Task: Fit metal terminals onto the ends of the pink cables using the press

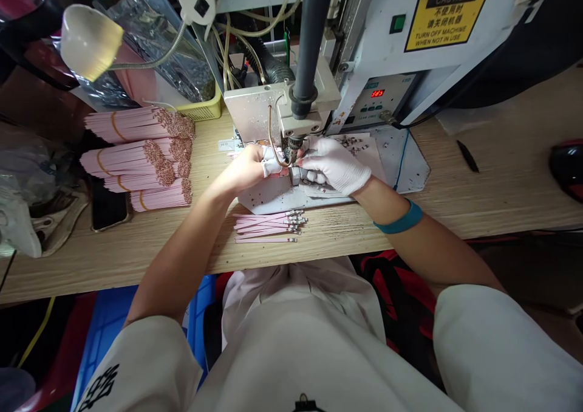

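Both my hands meet under the head of a grey bench machine (291,105). My left hand (248,168), bare except for white finger wraps, pinches something small and pink at the machine's tip. My right hand (337,164), in a white glove, has its fingers curled around a small metal part beside that tip. A small pile of pink wires (268,225) with metal ends lies on the wooden table (478,187) just in front of my hands. Small metal pieces (353,143) are scattered on the white sheet behind my right hand.
Bundles of pink wires (141,157) are stacked at the left, beside a phone (108,208) and a yellow basket (203,109). A lamp (88,40) hangs at upper left. A black pen (467,155) and a dark mouse (567,166) lie at right.
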A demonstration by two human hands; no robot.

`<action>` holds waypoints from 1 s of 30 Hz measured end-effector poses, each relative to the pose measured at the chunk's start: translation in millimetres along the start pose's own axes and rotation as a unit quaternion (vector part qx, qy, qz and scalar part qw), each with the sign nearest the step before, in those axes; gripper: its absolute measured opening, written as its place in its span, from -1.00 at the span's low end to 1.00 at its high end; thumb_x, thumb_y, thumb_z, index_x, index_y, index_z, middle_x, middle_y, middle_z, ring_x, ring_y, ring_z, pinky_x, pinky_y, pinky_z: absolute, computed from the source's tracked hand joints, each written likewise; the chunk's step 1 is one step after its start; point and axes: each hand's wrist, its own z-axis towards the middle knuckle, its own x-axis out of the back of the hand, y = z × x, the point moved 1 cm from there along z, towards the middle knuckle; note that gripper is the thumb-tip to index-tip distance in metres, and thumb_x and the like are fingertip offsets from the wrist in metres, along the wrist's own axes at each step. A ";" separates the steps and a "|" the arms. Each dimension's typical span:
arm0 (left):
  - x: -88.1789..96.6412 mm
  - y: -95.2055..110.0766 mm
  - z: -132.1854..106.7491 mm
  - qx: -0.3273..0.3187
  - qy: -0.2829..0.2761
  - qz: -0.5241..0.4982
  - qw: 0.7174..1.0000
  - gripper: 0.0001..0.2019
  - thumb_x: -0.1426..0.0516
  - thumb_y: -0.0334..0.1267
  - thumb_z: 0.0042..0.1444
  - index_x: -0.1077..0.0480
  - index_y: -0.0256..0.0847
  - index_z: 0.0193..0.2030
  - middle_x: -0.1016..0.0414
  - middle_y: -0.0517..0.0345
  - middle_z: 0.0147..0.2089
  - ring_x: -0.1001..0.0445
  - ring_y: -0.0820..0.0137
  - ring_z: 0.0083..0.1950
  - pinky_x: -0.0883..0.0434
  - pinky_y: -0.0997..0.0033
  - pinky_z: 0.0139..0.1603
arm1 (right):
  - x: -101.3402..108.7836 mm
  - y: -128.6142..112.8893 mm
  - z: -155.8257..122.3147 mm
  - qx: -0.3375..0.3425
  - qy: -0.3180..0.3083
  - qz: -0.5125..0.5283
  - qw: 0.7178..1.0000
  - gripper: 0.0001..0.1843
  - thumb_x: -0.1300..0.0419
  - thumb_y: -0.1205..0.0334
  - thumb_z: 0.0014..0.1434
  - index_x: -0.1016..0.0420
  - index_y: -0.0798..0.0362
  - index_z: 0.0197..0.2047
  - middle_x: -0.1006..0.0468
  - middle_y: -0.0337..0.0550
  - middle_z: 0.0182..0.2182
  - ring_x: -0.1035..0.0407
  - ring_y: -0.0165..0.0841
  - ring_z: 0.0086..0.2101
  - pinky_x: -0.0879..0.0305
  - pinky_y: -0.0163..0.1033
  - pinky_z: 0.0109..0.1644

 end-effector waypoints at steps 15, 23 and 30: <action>11.8 11.8 -24.9 -0.001 -0.110 0.135 0.985 -0.77 -0.25 -0.12 -0.05 -0.54 -0.29 -0.44 -0.47 0.16 -0.46 -0.33 0.46 -0.44 -0.25 0.47 -0.41 | 42.4 -27.9 -11.5 0.097 0.065 -0.304 0.945 -0.89 -0.23 0.23 0.15 -0.48 0.07 -0.25 -0.49 -0.18 -0.45 -0.35 -0.39 -0.52 -0.21 -0.29 -0.55; 3.7 -1.2 -21.5 -0.095 0.055 0.391 0.914 -0.71 -0.08 -0.34 0.01 -0.58 -0.30 -0.19 -0.54 -0.05 -0.25 -0.45 0.27 -0.25 -0.39 0.33 -0.20 | 48.1 -22.4 -8.0 0.110 0.011 -0.531 0.840 -0.83 -0.24 0.29 0.09 -0.66 0.00 -0.26 -0.62 -0.19 -0.22 -0.46 -0.21 -0.17 -0.33 -0.12 -0.05; 3.2 -8.0 -11.0 -0.062 0.064 0.376 0.922 -0.86 -0.15 -0.31 0.01 -0.52 -0.30 -0.38 -0.53 -0.02 -0.36 -0.41 0.33 -0.35 -0.35 0.38 -0.27 | 42.2 -20.6 -6.7 0.097 0.030 -0.451 0.887 -0.97 -0.32 0.33 0.03 -0.56 0.02 -0.42 -0.47 -0.15 -0.36 -0.31 -0.26 -0.29 -0.23 -0.17 -0.24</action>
